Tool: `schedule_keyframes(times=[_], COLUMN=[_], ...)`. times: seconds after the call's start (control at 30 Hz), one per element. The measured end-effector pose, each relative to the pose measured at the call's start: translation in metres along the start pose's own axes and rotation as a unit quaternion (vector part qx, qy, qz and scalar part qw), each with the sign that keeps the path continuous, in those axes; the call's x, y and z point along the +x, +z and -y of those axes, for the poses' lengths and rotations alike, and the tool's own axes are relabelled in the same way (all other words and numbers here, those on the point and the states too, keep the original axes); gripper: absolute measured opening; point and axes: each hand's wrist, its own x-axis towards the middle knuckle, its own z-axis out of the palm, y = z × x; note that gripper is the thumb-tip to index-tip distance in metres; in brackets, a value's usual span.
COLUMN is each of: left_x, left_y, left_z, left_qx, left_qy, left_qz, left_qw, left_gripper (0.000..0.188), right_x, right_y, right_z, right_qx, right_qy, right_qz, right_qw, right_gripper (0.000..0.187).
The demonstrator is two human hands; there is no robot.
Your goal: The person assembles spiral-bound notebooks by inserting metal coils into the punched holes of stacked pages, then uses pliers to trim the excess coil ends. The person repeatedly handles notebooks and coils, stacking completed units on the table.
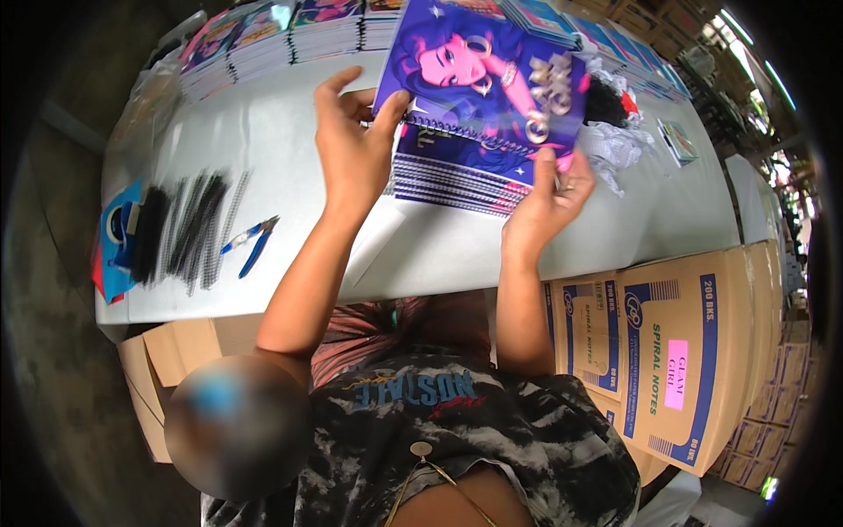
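Observation:
Between my two hands I hold a spiral notebook (479, 75) with a purple cover showing a drawn figure. Its black coil runs along the edge nearest me. My left hand (353, 140) grips the coil's left end, thumb on the cover and the index finger raised. At the right corner my right hand (551, 198) pinches the notebook, thumb on top. Right beneath it, a stack of similar spiral notebooks (457, 180) sits on the table, coils toward me; the held notebook hides much of the stack.
Loose black coils (189, 228) and blue-handled pliers (252, 243) lie at the left of the white table (299, 158), near a tape roll (123, 230). Notebook stacks (325, 35) line the far edge. Crumpled white plastic (610, 154) lies right. Cardboard boxes (650, 351) stand below the table's right side.

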Motion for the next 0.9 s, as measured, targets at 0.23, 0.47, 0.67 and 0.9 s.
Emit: schedule_keyframes(times=[0.23, 0.47, 0.67, 0.9], left_x=[-0.033, 0.009, 0.020, 0.017], left_y=[0.025, 0.001, 0.011, -0.021], left_z=[0.080, 0.119, 0.122, 0.115], left_qx=[0.303, -0.074, -0.307, -0.267], left_qy=[0.092, -0.259, -0.435, -0.458], left_qz=[-0.007, 0.147, 0.378, 0.393], left_qw=[0.949, 0.952, 0.757, 0.751], left_gripper=[0.018, 0.072, 0.094, 0.050], right_x=[-0.008, 0.020, 0.052, 0.011], right_y=[-0.053, -0.092, -0.061, -0.058], right_z=[-0.056, -0.107, -0.089, -0.053], right_qx=[-0.164, 0.024, 0.141, 0.176], right_qy=[0.095, 0.317, 0.488, 0.525], right_qz=[0.142, 0.072, 0.189, 0.187], right_qw=[0.972, 0.945, 0.841, 0.811], right_gripper=[0.048, 0.057, 0.063, 0.046])
